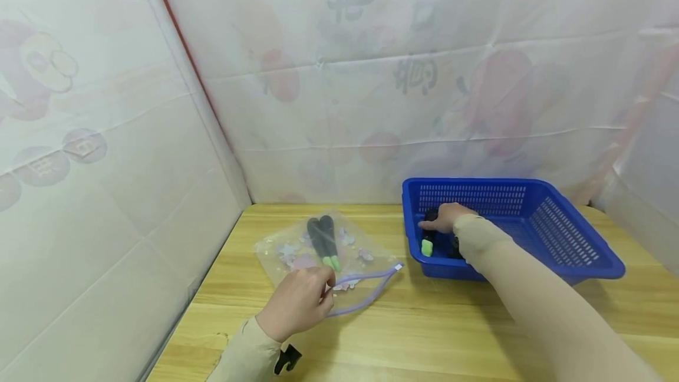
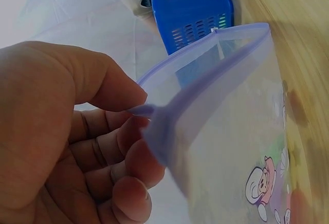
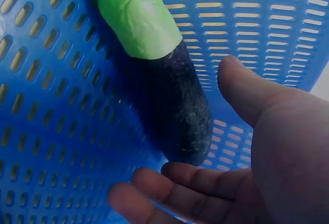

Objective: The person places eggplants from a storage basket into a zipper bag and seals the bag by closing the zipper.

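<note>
Beside the relaxed right hand [image 1: 450,217] lies an eggplant [image 3: 177,100], left hand [image 1: 299,300] pinching a bag [image 2: 221,126].

The bag [image 2: 231,147] is thin, see-through plastic with a smooth lilac zip [image 2: 218,74], the basket [image 1: 472,182] smooth, faintly glossy plastic, the dark piece [image 3: 180,106] matt and speckled with a shinier, slightly wrinkled green end [image 3: 141,21], the bench [image 1: 403,335] smooth-looking grained wood, and the backdrop [image 1: 329,111] and sleeves [image 1: 530,287] matt, creased cloth.

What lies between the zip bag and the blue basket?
Bare wooden tabletop separates the zip bag from the blue basket; the head view shows it.
</note>
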Action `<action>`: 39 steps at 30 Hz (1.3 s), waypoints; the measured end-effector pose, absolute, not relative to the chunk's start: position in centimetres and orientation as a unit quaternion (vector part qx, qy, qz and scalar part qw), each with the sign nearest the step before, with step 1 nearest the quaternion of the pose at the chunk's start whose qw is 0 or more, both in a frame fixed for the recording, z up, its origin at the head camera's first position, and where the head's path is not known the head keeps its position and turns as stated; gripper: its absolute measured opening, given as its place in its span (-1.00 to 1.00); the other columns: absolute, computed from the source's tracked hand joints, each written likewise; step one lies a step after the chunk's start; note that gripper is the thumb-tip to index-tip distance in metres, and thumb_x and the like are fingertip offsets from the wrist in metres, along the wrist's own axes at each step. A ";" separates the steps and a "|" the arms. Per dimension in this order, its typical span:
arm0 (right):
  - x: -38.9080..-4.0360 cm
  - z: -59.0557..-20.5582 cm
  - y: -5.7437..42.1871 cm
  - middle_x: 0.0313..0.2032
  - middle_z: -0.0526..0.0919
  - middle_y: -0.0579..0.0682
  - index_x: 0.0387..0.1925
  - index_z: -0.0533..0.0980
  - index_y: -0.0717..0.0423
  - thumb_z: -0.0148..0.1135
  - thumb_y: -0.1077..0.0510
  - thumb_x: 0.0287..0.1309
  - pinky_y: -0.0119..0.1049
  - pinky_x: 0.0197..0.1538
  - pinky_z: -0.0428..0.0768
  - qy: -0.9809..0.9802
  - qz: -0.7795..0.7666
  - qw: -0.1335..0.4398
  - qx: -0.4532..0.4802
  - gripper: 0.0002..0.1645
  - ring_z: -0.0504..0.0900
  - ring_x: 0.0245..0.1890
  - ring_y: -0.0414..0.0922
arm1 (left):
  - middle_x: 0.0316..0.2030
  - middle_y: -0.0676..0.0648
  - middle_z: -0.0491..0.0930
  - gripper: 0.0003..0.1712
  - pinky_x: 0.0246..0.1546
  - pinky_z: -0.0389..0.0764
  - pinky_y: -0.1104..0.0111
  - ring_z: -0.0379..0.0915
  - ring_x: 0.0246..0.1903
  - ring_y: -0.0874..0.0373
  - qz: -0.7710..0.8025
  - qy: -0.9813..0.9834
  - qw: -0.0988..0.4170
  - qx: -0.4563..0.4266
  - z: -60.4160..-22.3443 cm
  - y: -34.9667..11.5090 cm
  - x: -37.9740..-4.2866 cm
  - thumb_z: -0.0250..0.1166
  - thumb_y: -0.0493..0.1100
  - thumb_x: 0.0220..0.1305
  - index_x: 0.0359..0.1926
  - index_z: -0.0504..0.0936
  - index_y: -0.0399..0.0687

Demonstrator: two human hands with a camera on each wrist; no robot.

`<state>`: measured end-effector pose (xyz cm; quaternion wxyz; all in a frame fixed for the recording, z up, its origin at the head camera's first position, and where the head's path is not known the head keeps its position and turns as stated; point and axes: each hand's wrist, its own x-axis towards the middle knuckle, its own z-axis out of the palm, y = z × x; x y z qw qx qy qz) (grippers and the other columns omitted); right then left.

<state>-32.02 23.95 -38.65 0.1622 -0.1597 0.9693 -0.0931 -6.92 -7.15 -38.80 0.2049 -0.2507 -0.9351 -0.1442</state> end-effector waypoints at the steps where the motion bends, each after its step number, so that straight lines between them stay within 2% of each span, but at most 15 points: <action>1: -32.1 -38.7 24.0 -0.34 0.55 0.12 -0.06 0.52 0.40 0.11 -0.39 0.15 -0.10 -0.27 0.50 0.968 -0.093 0.166 -0.161 -0.13 0.50 -0.36 -0.01 | -0.65 0.17 0.39 -0.90 -0.68 0.25 0.60 0.17 -0.70 0.42 -0.144 -0.935 0.204 -0.251 -38.8 -7.1 -6.9 0.26 -0.34 -0.01 -0.47 0.55 -0.06; 7: -32.7 -39.4 24.3 -0.13 0.58 0.29 0.07 0.43 0.47 0.13 -0.45 0.07 -0.01 -0.17 0.55 0.965 -0.086 0.183 -0.164 0.03 0.57 -0.22 0.07 | -0.64 0.17 0.39 -0.91 -0.68 0.25 0.59 0.17 -0.69 0.41 -0.142 -0.936 0.203 -0.250 -38.7 -7.0 -6.9 0.26 -0.34 -0.01 -0.47 0.55 -0.06; 15: -33.8 -40.5 24.9 0.09 0.45 0.44 0.21 0.31 0.50 0.12 -0.55 -0.04 0.07 -0.09 0.54 0.959 -0.081 0.205 -0.175 0.24 0.52 0.00 0.25 | -0.65 0.17 0.38 -0.90 -0.68 0.24 0.59 0.17 -0.70 0.41 -0.145 -0.936 0.202 -0.250 -38.6 -7.0 -6.8 0.25 -0.34 -0.01 -0.47 0.54 -0.06; 18: -33.9 -40.6 24.9 0.07 0.46 0.45 0.18 0.33 0.52 0.14 -0.56 -0.06 0.08 -0.09 0.54 0.960 -0.077 0.203 -0.179 0.24 0.53 -0.02 0.25 | -0.65 0.17 0.38 -0.90 -0.68 0.25 0.60 0.17 -0.70 0.42 -0.148 -0.936 0.200 -0.249 -38.6 -6.9 -6.8 0.25 -0.34 -0.01 -0.47 0.54 -0.06; 27: -33.1 -40.1 24.9 -0.10 0.57 0.33 0.08 0.42 0.50 0.18 -0.49 -0.02 0.04 -0.14 0.56 0.961 -0.079 0.199 -0.176 0.11 0.58 -0.19 0.10 | -0.64 0.17 0.38 -0.90 -0.69 0.24 0.60 0.17 -0.70 0.41 -0.149 -0.937 0.198 -0.248 -38.6 -6.8 -6.7 0.25 -0.34 0.00 -0.48 0.54 -0.06; 31: -32.9 -40.0 24.7 -0.27 0.59 0.18 -0.03 0.49 0.44 0.19 -0.41 0.07 -0.01 -0.16 0.56 0.963 -0.078 0.191 -0.171 -0.07 0.55 -0.29 0.01 | -0.64 0.18 0.38 -0.90 -0.69 0.24 0.59 0.16 -0.70 0.41 -0.148 -0.938 0.194 -0.247 -38.6 -6.9 -6.8 0.24 -0.34 0.00 -0.48 0.53 -0.06; 35: -32.8 -40.0 24.6 -0.42 0.53 0.05 -0.15 0.53 0.37 0.21 -0.32 0.12 -0.11 -0.25 0.53 0.963 -0.082 0.188 -0.173 -0.24 0.48 -0.39 -0.04 | -0.64 0.18 0.38 -0.90 -0.68 0.25 0.58 0.16 -0.70 0.41 -0.148 -0.938 0.192 -0.247 -38.5 -6.9 -6.8 0.24 -0.34 0.01 -0.48 0.53 -0.06; 39: -32.6 -39.7 24.7 -0.36 0.55 0.12 -0.08 0.49 0.43 0.24 -0.25 0.13 -0.11 -0.28 0.52 0.961 -0.091 0.192 -0.176 -0.24 0.51 -0.36 -0.02 | -0.64 0.18 0.38 -0.90 -0.68 0.26 0.59 0.18 -0.69 0.41 -0.150 -0.939 0.190 -0.245 -38.6 -7.0 -6.8 0.25 -0.34 0.01 -0.48 0.53 -0.05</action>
